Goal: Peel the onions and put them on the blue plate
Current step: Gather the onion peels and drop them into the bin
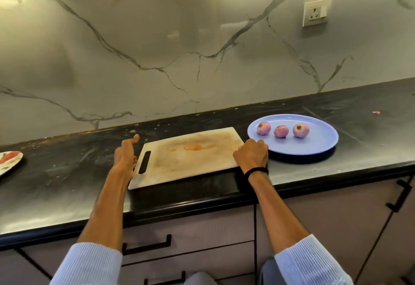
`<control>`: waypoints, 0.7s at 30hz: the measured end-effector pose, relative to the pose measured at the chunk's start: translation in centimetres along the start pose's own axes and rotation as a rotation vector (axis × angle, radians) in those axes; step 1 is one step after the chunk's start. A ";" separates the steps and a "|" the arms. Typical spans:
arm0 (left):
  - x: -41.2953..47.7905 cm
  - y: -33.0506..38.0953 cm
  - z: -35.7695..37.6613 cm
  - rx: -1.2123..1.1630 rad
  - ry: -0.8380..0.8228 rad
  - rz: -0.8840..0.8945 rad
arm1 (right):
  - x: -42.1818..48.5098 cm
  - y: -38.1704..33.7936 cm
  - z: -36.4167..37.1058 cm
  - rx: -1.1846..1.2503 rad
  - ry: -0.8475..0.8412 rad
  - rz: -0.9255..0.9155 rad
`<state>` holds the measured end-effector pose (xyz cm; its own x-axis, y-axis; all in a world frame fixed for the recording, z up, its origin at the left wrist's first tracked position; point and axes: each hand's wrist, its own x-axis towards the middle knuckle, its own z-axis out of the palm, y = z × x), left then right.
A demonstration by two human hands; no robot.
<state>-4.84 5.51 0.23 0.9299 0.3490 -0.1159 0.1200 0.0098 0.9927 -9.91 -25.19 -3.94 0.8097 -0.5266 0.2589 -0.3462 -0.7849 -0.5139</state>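
You have no readable text, label or number here: none on the cutting board between your left hand and right hand, the blue plate just beside your right hand, or the wall socket far beyond it.

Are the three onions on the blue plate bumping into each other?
Apart. The head view shows strips of bare blue plate between the left onion, the middle onion and the right onion.

Light-blue ribbed sleeves on both arms, forearms bare. Black band on right wrist, possibly a hair tie or thread.
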 end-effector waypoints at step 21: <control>-5.9 1.5 29.9 1.060 -0.748 0.749 | 11.9 11.6 -6.8 -0.141 -0.270 -0.048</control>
<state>0.29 -24.57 1.38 0.8069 -0.5851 0.0808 -0.5673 -0.7295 0.3821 -7.52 -42.74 -1.27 0.9169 -0.3966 0.0441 -0.3512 -0.8545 -0.3827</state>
